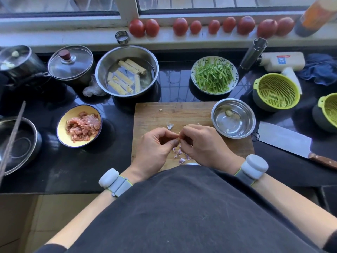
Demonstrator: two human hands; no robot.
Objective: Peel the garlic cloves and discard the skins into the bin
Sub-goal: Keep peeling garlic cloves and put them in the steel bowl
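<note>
A small garlic clove [179,136] is pinched between the curled fingertips of the left hand [155,148] and right hand [202,145] above the wooden cutting board [155,114]. Purplish papery skins [179,154] are scattered beneath; they could be blown off the table, since no bin is seen.

Single head-worn wide-angle view, looking forward and steeply down from above the person's torso onto the counter [116,161], close enough that the cutting board [164,114] sits mid-frame. Far edge reaches the window sill [73,36]; near edge takes in the dark apron [191,207] and both forearms. Lens bends the edges strongly; no second view to overlap.
</note>
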